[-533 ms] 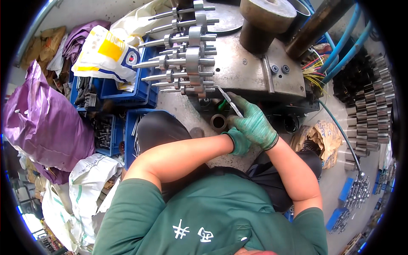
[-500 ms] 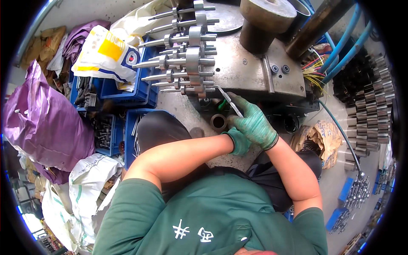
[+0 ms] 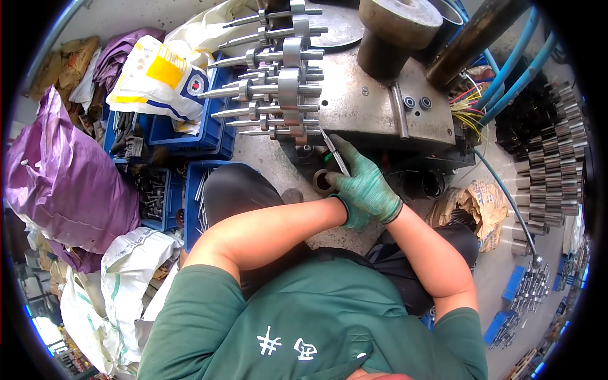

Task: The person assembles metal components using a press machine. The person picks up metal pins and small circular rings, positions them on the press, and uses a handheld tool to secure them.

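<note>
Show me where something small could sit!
On the metal block there's bare room between the steel shafts and the metal bar. Bare floor shows between the brown paper and blue trays. The left is crowded with bags and bins.

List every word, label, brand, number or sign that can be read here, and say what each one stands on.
White, yellow and blue bag: large lettering on its yellow panel, not copied out here.
Same bag: round emblem; its details are too small to read.
Green shirt: two white marks on the front, not copied out.
Crumpled brown paper: printing too blurred to read.
</note>
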### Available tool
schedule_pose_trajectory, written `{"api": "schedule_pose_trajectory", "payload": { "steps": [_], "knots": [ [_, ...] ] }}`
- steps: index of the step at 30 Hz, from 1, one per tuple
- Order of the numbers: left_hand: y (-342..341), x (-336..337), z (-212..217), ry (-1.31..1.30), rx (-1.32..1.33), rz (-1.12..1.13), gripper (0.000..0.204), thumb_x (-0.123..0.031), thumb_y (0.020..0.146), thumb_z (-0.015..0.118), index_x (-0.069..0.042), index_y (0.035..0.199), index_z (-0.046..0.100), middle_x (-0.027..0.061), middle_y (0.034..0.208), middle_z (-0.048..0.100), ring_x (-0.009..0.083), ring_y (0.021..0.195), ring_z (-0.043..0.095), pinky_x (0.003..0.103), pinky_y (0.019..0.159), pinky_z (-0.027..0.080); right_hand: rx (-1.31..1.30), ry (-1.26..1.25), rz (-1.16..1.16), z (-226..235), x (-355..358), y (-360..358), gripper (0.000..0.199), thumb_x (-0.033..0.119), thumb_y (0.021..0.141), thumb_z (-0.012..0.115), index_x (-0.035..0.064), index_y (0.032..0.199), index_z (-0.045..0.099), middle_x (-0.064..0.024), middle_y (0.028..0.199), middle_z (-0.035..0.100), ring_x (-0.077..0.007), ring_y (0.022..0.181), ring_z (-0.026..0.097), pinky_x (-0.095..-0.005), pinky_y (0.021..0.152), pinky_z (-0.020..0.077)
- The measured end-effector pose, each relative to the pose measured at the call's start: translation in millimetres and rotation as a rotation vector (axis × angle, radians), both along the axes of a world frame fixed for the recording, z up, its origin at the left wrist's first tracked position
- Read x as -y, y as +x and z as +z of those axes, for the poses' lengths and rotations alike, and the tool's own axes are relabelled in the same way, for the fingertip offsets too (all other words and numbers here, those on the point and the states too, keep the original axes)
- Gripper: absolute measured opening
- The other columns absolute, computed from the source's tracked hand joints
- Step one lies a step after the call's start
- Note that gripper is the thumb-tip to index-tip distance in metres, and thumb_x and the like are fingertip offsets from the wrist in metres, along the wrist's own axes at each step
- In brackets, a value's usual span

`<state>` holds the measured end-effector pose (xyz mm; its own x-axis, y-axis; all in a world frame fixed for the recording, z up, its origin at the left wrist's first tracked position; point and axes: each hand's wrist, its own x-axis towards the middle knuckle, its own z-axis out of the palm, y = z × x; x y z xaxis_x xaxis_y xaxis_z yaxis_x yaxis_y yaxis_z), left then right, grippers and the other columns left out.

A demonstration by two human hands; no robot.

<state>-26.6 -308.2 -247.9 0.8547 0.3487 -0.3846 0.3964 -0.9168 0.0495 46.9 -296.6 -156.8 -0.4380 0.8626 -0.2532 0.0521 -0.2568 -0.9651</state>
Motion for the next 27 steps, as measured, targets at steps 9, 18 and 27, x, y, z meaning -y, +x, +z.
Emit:
{"api": "schedule_pose_trajectory", "payload": {
  "steps": [9, 18, 27],
  "knots": [
    [15, -8, 32, 0.072, 0.137, 0.115, 0.027, -0.027, 0.103, 0.05, -0.008, 0.119, 0.06, 0.0109, 0.11, 0.064, 0.0243, 0.093, 0.064, 0.04, 0.08, 0.053, -0.578, -0.449, -0.112, 42, 14, 19, 0.05, 0.017, 0.099, 0.056, 0.0024, 0.145, 0.046, -0.0202, 0.111, 0.068, -0.0299, 0.091, 0.073, -0.044, 0.08, 0.0611],
    [18, -110, 81, 0.33, 0.752, 0.749, 0.051, -0.028, 0.09, 0.073, -0.007, 0.135, 0.062, 0.0142, 0.132, 0.063, 0.0321, 0.124, 0.057, 0.048, 0.103, 0.048, -0.713, -0.113, -0.454, 91, 7, 127, 0.046, 0.036, 0.099, 0.06, -0.0075, 0.114, 0.069, -0.0181, 0.104, 0.073, -0.0277, 0.092, 0.073, -0.0432, 0.084, 0.0609],
    [13, -152, 57, 0.519, 0.736, 0.666, 0.052, -0.031, 0.092, 0.068, -0.011, 0.14, 0.062, 0.0096, 0.141, 0.061, 0.0356, 0.134, 0.052, 0.051, 0.112, 0.04, -0.642, -0.032, -0.541, 91, 17, 155, 0.043, 0.033, 0.101, 0.057, -0.0066, 0.113, 0.068, -0.0178, 0.104, 0.072, -0.0279, 0.094, 0.072, -0.045, 0.085, 0.06]
  ]
}}
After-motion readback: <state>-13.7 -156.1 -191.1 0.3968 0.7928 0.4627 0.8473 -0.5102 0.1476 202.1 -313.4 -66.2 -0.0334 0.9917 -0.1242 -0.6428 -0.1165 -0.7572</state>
